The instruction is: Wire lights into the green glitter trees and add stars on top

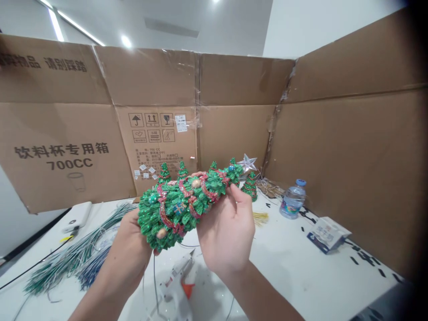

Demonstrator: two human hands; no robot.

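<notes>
- L hand (130,243): half closed, cupped round wide base end of tree; fingers mostly hidden behind, so can't tell how far they wrap
- Glittery green Xmas tree (182,205): up off the worktop (301,276), between both hands, tilted on its side w/ base to L & tip up to R; prob light, core stiff-ish, bristly branches w/ some give; surface prob gritty rather than slippery
- Red garland (164,213) & gold bauble (196,183): prob just stuck on, so fragile; best hold = base rim + firm core under mid-section, thumbs off trim
- R hand (227,232): partly curled, bearing underside, thumb & fingers near narrow top
- Clear star (247,163): right by tip, can't tell if fixed on; looks brittle, so not a place to grip
- Text, L side: cardboard panel (67,127) reads "饮料杯专用箱" (drink-cup box) & "700CC" above a cup outline; higher up "请别踩踏" (don't step on)
- Text, mid: handling icons (151,127) incl umbrella, up arrows, glass; spec lines below mostly too small; white sticker (181,123) illegible
- Text, R side: plastic bottle (293,200) w/ coloured label, then white-and-blue packet (327,235); brands unreadable on both
</notes>
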